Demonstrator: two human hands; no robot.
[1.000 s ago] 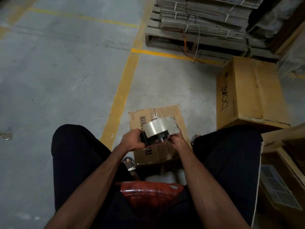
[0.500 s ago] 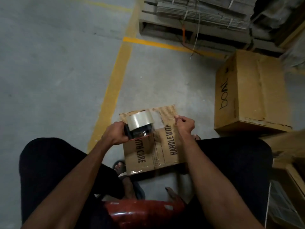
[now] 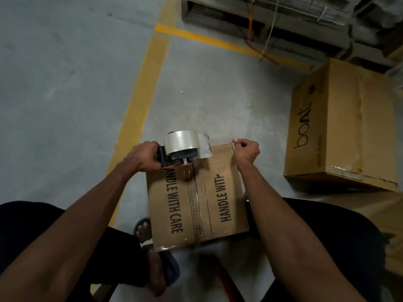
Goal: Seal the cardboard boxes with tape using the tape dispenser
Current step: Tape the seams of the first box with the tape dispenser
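A second ago both hands worked close together at the tape dispenser [image 3: 182, 150] above the small box [image 3: 197, 199]. Since then the right hand [image 3: 246, 150] has drawn away to the box's far right corner, pinching the free end of the clear tape [image 3: 220, 141] stretched from the roll. The left hand [image 3: 141, 158], gripping the handle, has shifted the dispenser toward the box's far left edge.

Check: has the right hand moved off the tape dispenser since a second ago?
Yes. The right hand left the tape dispenser, shifting rightward to the small box's far right corner.
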